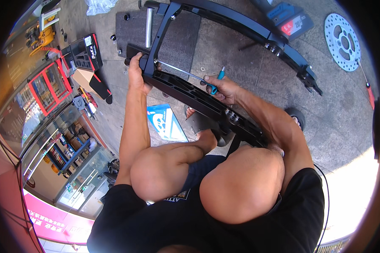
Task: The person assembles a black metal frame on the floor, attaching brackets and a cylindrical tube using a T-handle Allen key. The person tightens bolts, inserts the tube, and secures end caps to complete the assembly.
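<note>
A large black metal frame (190, 93), shaped like a motorcycle swingarm with two long arms and a cross-piece, lies across my knees and reaches away over the floor. My left hand (138, 76) is closed around its near left corner. In my right hand (223, 89) is a T-handle hex key (215, 84) with a teal grip, the fingers wrapped about the handle. Its thin shaft runs left to a bolt (156, 62) at that same corner; whether the tip sits in the bolt head is too small to tell. A silver rod (149, 27) is beyond my left hand.
Under the frame's far end lies a dark mat (131, 31). Far right are a brake disc (343, 42), a red-handled screwdriver (370, 95) and a teal-and-grey box (289, 21). A blue-and-white package (166, 122) is by my foot; an opened black box (86, 52) and glass cabinets (80, 185) stand left.
</note>
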A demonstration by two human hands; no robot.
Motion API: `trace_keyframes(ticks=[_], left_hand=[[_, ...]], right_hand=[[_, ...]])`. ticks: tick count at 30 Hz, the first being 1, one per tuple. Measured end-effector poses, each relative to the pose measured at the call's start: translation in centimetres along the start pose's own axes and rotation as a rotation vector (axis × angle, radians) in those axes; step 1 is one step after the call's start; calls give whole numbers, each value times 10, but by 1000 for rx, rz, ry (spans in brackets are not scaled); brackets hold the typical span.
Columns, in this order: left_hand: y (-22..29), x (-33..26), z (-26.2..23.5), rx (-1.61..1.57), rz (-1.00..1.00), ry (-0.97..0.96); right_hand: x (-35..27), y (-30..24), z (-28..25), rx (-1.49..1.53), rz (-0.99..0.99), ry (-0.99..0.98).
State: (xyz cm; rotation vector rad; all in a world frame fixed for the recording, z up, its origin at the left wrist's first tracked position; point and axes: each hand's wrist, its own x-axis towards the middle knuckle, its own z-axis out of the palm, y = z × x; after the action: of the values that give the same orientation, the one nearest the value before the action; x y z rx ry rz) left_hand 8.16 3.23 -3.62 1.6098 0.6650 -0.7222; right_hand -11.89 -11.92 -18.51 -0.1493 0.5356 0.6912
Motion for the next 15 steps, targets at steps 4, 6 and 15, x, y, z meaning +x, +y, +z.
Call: trace_keyframes(ticks=[4, 6, 15], left_hand=[[-2, 3, 2, 13, 9, 20], [-1, 4, 3, 13, -5, -10], [5, -1, 16, 44, -7, 47]], right_hand=[[-3, 9, 5, -4, -268, 122], [-3, 12, 7, -7, -283, 156], [1, 1, 15, -95, -147, 390]])
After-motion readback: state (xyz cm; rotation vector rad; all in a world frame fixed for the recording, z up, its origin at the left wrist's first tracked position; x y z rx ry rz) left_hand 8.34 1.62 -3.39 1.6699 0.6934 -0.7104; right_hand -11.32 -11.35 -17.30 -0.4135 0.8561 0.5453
